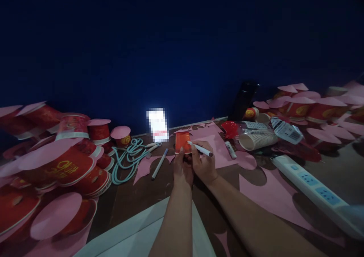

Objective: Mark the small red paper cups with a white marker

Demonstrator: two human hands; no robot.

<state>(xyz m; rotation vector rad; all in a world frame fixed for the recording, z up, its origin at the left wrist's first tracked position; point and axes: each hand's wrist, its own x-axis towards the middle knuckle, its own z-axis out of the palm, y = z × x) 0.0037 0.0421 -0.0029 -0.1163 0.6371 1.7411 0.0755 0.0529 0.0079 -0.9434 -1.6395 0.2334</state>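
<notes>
My left hand (183, 167) grips a small red-orange paper cup (181, 141) by its lower part, the cup standing upside down with its rim toward me. In my right hand (203, 164) is a white marker pen (202, 149), its tip against the right side of the cup. Some right fingers also lie close to the cup, and whether they press on it I cannot tell. To the left of my hands a second marker pen (159, 164) lies on the brown table. A glue stick (230, 150) lies to the right, on pink paper.
Red paper cups topped with pink discs (57, 207) crowd the left; more cups (298, 107) stand at right. A teal cable (129, 156), a bright blurred screen (157, 124), stacked cups in plastic (257, 138), cut pink paper (273, 192) and a power strip (313, 188) surround my hands.
</notes>
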